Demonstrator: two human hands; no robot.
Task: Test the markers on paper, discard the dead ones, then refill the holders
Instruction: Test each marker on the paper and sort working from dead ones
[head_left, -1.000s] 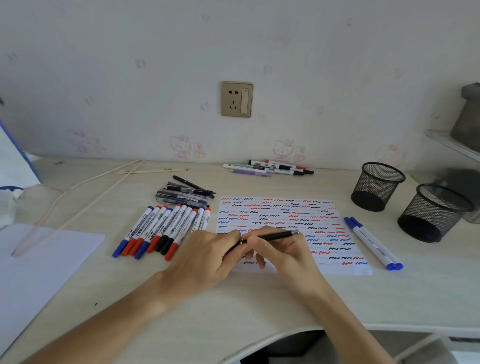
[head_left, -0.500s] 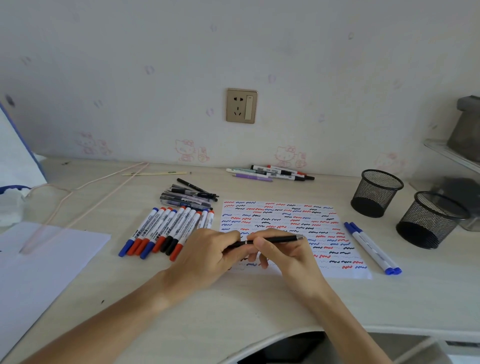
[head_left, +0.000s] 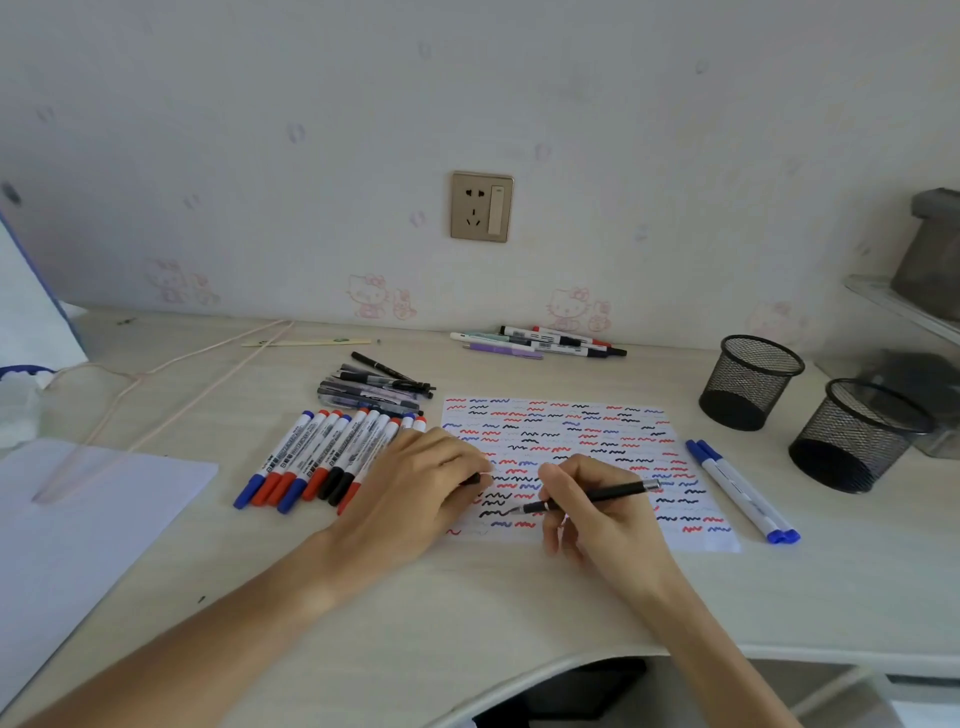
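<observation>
Right hand (head_left: 597, 499) grips black pen (head_left: 602, 492), tip seemingly touching paper (head_left: 639, 431).

Home bedroom study desk: Hello Kitty wallpaper (head_left: 370, 296) and a gold wall socket (head_left: 481, 207) on the wall beyond the right hand (head_left: 597, 512), pale wood-grain desk (head_left: 467, 597) under it, two black mesh pen holders (head_left: 750, 382) to its right, no office or lab gear.
</observation>
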